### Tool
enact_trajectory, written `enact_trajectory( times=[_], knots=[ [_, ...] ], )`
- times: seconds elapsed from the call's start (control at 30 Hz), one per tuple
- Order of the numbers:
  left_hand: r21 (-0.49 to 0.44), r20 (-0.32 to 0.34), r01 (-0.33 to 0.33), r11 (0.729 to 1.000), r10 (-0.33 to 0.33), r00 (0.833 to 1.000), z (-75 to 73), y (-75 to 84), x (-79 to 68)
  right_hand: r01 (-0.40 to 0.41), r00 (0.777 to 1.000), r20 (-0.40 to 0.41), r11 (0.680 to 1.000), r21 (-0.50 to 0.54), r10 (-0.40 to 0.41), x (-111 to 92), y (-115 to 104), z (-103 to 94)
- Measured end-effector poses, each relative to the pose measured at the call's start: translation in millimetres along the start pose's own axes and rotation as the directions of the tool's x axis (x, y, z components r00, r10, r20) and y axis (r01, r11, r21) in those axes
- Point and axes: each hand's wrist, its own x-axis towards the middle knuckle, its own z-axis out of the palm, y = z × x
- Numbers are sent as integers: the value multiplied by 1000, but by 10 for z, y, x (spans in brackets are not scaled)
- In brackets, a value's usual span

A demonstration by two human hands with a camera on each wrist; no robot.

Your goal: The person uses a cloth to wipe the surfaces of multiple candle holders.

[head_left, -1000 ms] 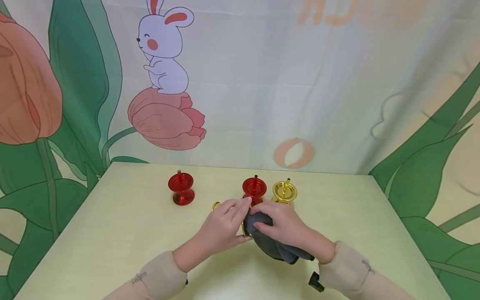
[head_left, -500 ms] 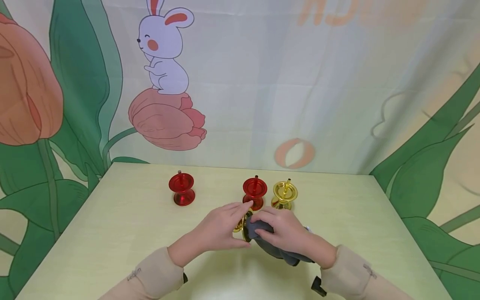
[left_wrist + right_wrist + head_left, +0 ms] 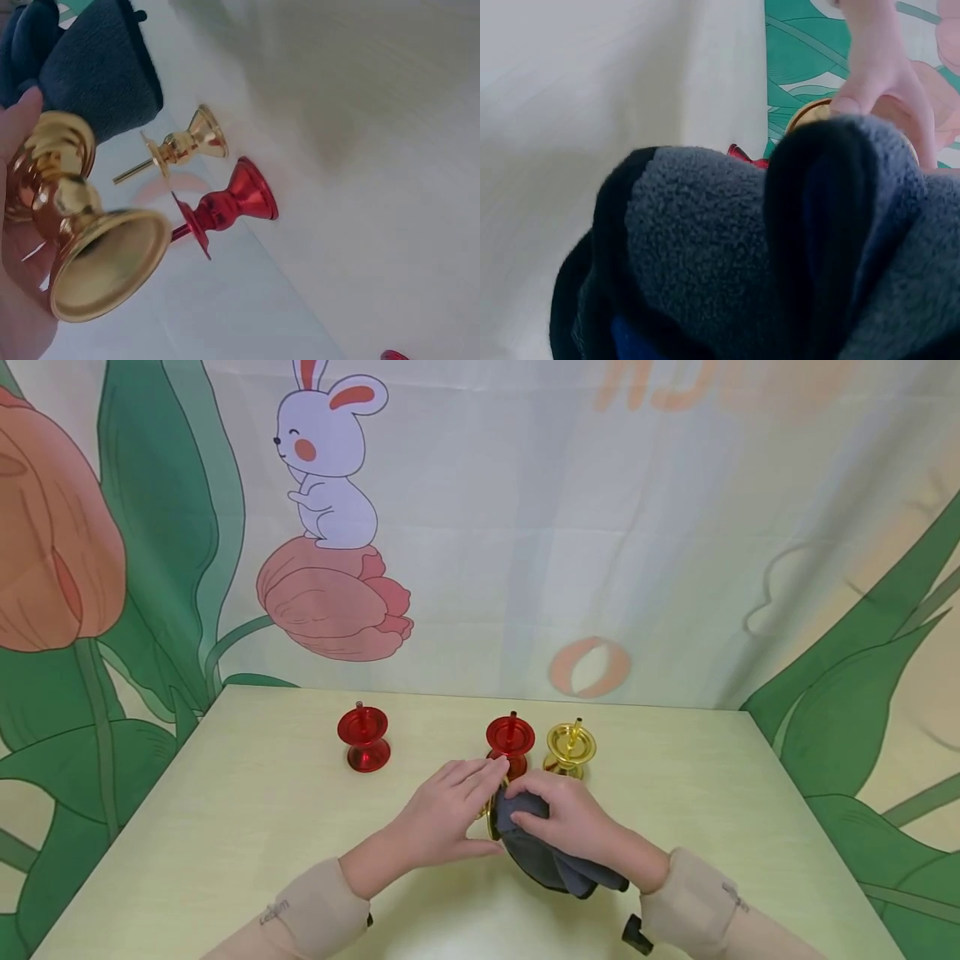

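Note:
Tilted on its side, a gold candlestick (image 3: 112, 262) is gripped by my left hand (image 3: 442, 814), its hollow foot facing the left wrist camera. Most of it hides behind that hand in the head view. My right hand (image 3: 573, 814) pinches a dark grey cloth (image 3: 534, 860) with black edging, bunched against the dish end of the candlestick. Folds of the cloth fill the right wrist view and cover the right fingers there. Just beyond the hands stand a red candlestick (image 3: 510, 737) and a second gold candlestick (image 3: 571, 745), both upright with spikes pointing up.
Another red candlestick (image 3: 365, 735) stands farther left on the pale table (image 3: 247, 827). Behind the table's far edge hangs a curtain (image 3: 480, 527) printed with a rabbit and tulips.
The held gold candlestick has turned, so its foot now sits hidden behind my left hand. My left thumb has dropped a little lower. The right hand keeps the cloth pressed at the dish end.

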Motion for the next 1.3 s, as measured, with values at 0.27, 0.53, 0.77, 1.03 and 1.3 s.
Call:
enact_trajectory(
  times=[0.27,0.53,0.77,1.03,1.3],
  knots=[
    [-25,48,32,999,-31,998,-40,3,59,70,996,-56,997,-15,-71,5,14,30],
    [237,-175,-29,971,72,982,43,38,32,-88,990,-93,978,191,107,41,50,26],
    [96,14,-1,995,0,1000,-62,-14,34,-58,997,-45,989,140,65,28,26,-2],
    [38,84,54,998,-57,995,-122,-25,70,-47,997,-52,990,136,55,34,-40,-5],
    [264,-178,15,964,34,983,17,58,9,-244,963,-18,894,376,270,60,-29,-18]
  ],
)
